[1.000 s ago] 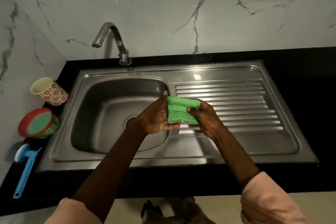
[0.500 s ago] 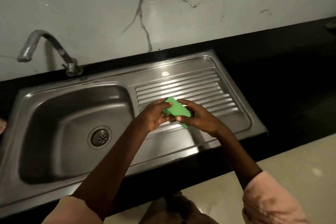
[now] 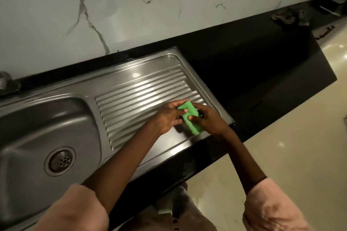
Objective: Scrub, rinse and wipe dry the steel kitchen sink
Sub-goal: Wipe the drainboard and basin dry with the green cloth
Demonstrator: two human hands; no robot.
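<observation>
Both hands are over the ribbed draining board (image 3: 142, 95) of the steel sink (image 3: 131, 73), near its right-hand end, and between them sits the green cloth (image 3: 191, 118), folded down into a compact pad. The left hand (image 3: 169, 116) has its fingers curled over the pad's near-left edge, thumb laid across the top; the right hand (image 3: 208, 120) pinches the other side, a fingertip pressed onto the green face. So both are grasping it, neither is slack. The pad looks soft and very light, something that will bend, unfold or bunch the instant the hold eases, so the sensible grip is flat, with the palm spread over the whole folded face rather than a pinch at one corner. The steel shines as if wet or just polished; which, the view cannot settle. On those raised ribs a limp cloth will likely snag or ride over the grooves, so it wants pressing down and drawing along the ridges. The basin (image 3: 37, 127) with its drain (image 3: 60, 161) lies to the left, well apart from the hands. This reads as the wiping stage.
</observation>
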